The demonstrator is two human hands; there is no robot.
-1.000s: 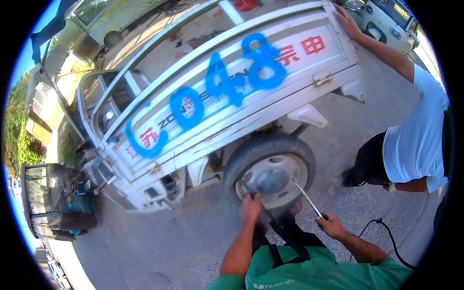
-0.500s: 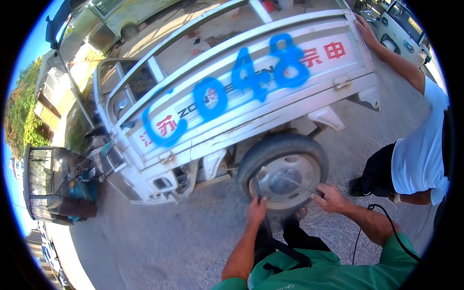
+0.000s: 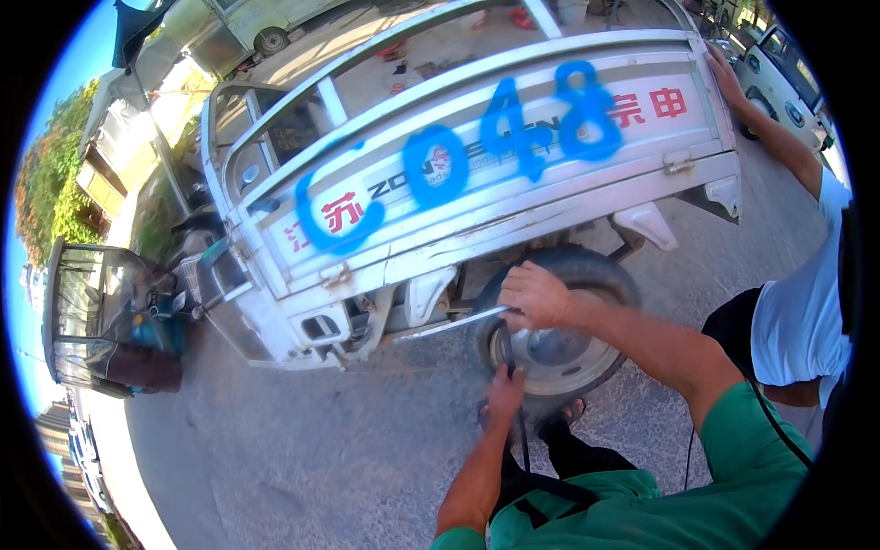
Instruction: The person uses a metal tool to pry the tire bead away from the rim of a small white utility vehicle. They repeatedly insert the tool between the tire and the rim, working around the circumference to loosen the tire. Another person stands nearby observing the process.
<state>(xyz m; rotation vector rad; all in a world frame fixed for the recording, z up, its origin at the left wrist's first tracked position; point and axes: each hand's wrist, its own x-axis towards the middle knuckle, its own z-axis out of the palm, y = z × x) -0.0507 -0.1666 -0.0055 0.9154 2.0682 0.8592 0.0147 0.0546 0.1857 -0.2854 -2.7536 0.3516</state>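
My right hand (image 3: 536, 295) is closed round a slim metal bar (image 3: 456, 324) and is in front of the upper left of a wheel. The bar sticks out leftward past the black tyre (image 3: 600, 263). Below it, my left hand (image 3: 504, 391) grips a dark bar (image 3: 503, 346) standing roughly upright at the left edge of the pale wheel rim (image 3: 573, 367). Whether either bar's tip is under the tyre bead is hidden. The wheel sits beneath the side of a white cargo vehicle's bed (image 3: 486, 225), which carries blue sprayed marks.
At the right a person in a white shirt (image 3: 802, 316) rests a hand (image 3: 726, 81) on the bed's upper corner. A covered three-wheeler (image 3: 105, 321) stands on the left, a white van (image 3: 775, 78) at the far right. A black cord (image 3: 779, 417) runs past my right arm.
My right hand has swung up and left across the wheel, and its bar now points left instead of lying over the rim. My left hand stays low at the rim's left edge.
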